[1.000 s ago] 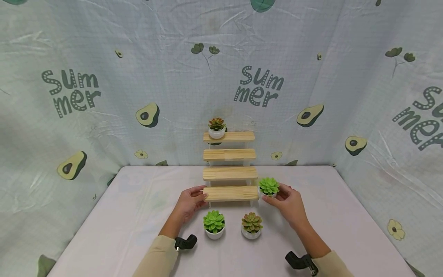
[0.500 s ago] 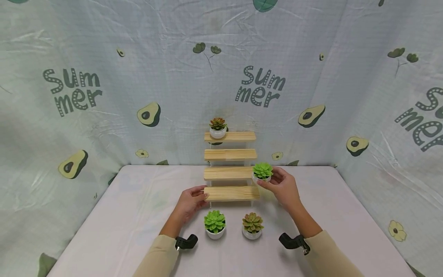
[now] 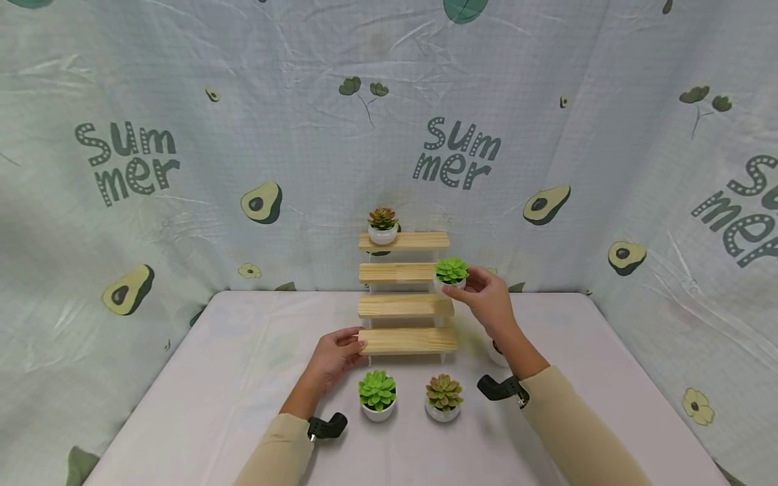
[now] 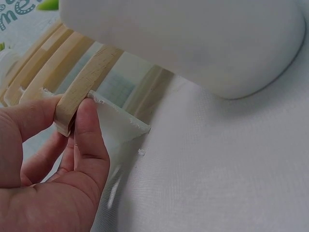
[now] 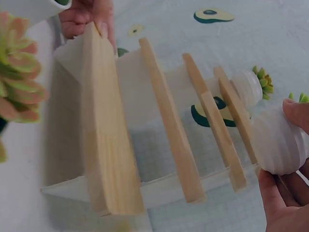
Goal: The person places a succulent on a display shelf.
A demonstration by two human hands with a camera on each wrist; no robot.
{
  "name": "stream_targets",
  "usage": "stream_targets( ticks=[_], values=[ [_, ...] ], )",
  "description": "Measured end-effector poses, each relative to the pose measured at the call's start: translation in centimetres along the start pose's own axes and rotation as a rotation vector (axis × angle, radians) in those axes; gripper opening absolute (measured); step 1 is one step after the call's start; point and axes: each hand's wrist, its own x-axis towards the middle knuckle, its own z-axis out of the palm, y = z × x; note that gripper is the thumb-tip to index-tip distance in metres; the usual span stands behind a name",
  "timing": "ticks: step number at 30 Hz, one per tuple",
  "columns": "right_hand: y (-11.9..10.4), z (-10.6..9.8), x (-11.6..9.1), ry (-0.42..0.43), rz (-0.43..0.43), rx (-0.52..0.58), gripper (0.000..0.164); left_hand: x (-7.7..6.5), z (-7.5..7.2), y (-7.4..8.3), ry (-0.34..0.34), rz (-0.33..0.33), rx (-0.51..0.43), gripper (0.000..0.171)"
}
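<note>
A stepped stand with light wooden shelves, the lowest shelf (image 3: 407, 342) nearest me, stands mid-table. At its left end my left hand (image 3: 335, 354) pinches that lowest board between thumb and fingers, as the left wrist view also shows on the shelf end (image 4: 79, 99). My right hand (image 3: 489, 300) grips a bright green potted succulent (image 3: 451, 271) by its white pot (image 5: 277, 140). The pot is raised at the right end of the second shelf from the top, overlapping it in the head view. A reddish-green succulent (image 3: 382, 226) sits on the top shelf's left end.
In front of the stand are a green potted succulent (image 3: 377, 395) and a brownish-green one (image 3: 443, 397). Another white pot (image 3: 498, 354) is partly hidden behind my right forearm. A patterned curtain (image 3: 304, 135) hangs behind the white table (image 3: 243, 378).
My right hand has lifted the green succulent up and leftward, from beside the lowest shelf to the second shelf from the top. My left hand stays on the lowest board.
</note>
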Motion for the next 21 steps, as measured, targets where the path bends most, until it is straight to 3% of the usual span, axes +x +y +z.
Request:
stream_targets(
  ticks=[11, 21],
  values=[
    [-2.2, 0.7, 3.2, -0.036, 0.019, 0.040, 0.064, -0.1, 0.1, 0.0, 0.003, -0.002, 0.005, 0.044],
    [-3.5, 1.3, 5.9, -0.013, 0.053, 0.045, 0.069, 0.3, -0.1, -0.1, -0.001, -0.004, 0.003, 0.044]
  ],
)
